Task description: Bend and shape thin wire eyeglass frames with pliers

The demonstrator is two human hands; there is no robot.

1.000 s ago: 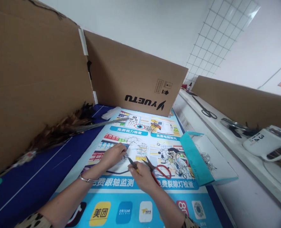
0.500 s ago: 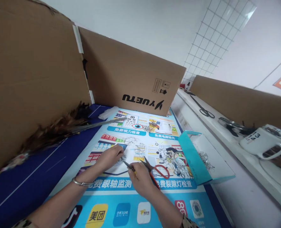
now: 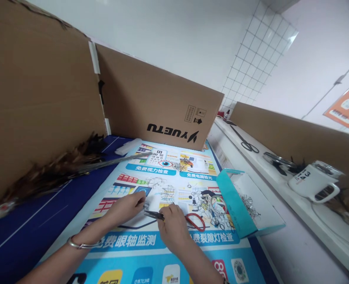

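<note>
My left hand [image 3: 131,208] is closed, its thumb and fingers pinching a small piece of thin silvery wire [image 3: 146,206]. My right hand [image 3: 174,225] is wrapped round a pair of pliers [image 3: 154,214], whose dark, narrow jaws point left and reach the wire near the left fingertips. The pliers' handles are hidden in the palm. Just right of that hand lie scissors, a red handle loop [image 3: 195,221] showing while the blades are mostly hidden. Loose wire pieces [image 3: 168,193] lie beyond both hands.
A pile of wire loops and rings [image 3: 216,207] lies at the right. Beside it stands an open turquoise box [image 3: 236,213] with wire pieces inside. Cardboard panels [image 3: 162,102] wall the left and back. Brown feathers [image 3: 53,169] lie left; a white mug [image 3: 312,183] sits on the right ledge.
The right hand and pliers have turned, so the jaws now lie more level and touch near the left fingertips. The scissors' blades are now mostly covered. The whole view has shifted slightly.
</note>
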